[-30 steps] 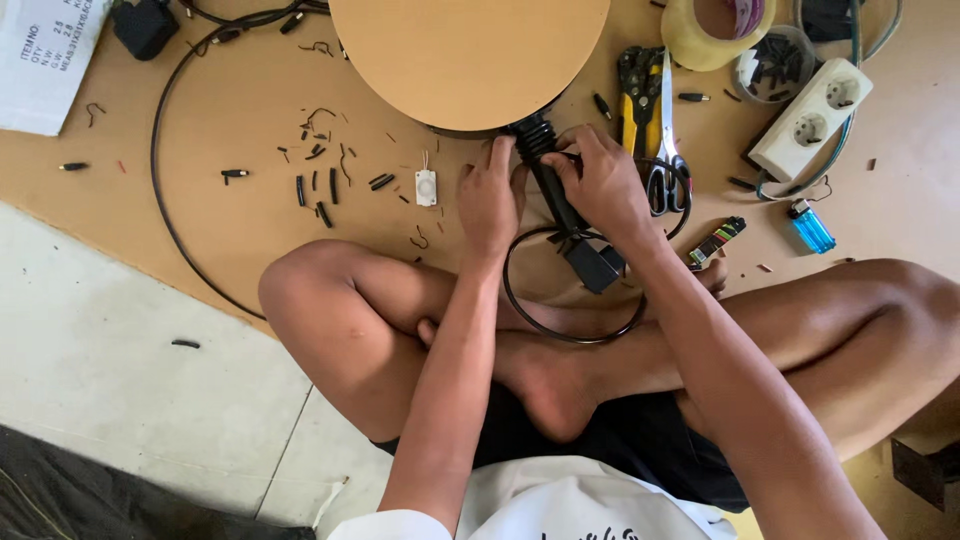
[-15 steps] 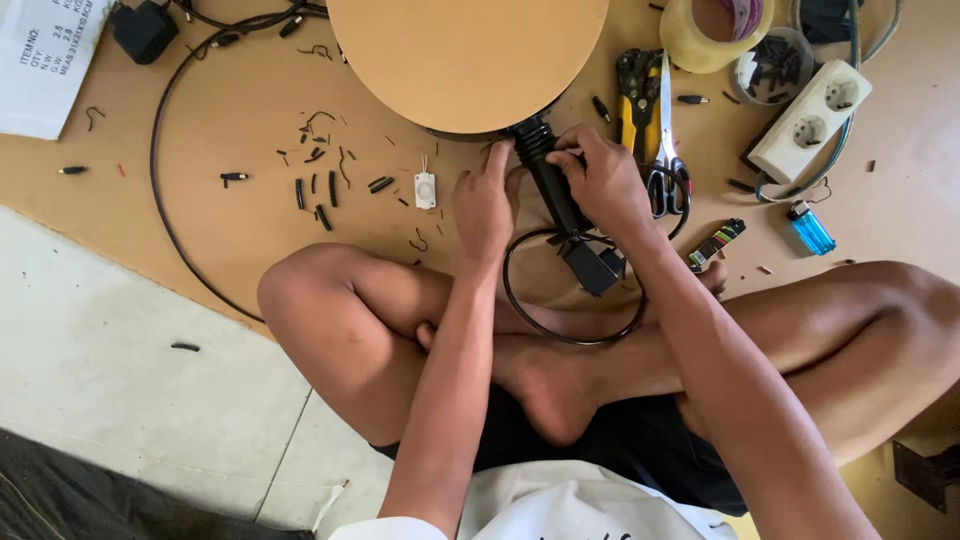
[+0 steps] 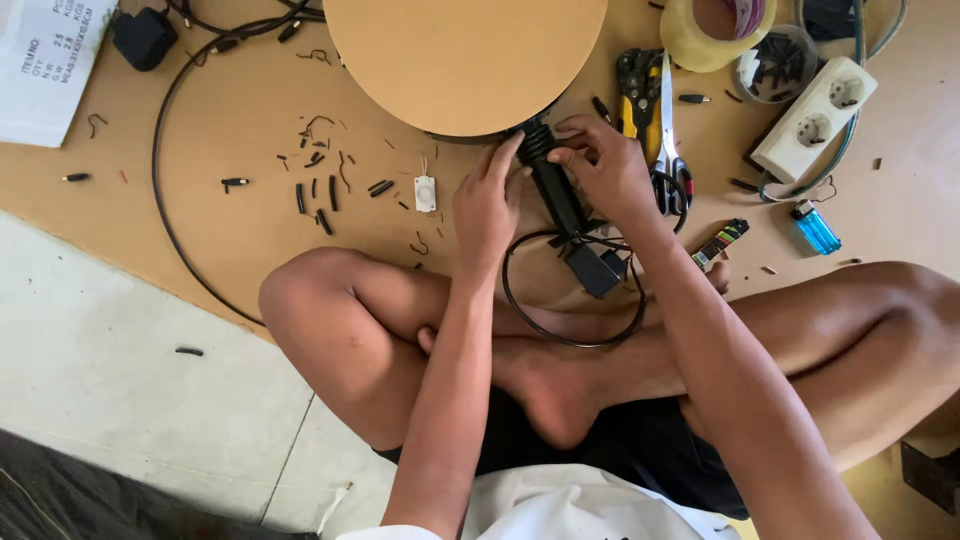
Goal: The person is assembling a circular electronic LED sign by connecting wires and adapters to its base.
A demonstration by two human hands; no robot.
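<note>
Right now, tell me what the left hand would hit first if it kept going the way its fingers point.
The left hand points up the picture, fingertips on the black ribbed handle. Beyond that it would likely meet the round tan disc, though depth is unclear.

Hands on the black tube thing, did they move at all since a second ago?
Hardly. The left hand and right hand stay on the black ribbed tube under the round tan disc, in nearly the same grip; any finger shifts are too small to tell. Nothing was picked up or let go. The scissors, blue lighter and cable loop lie as before.
</note>
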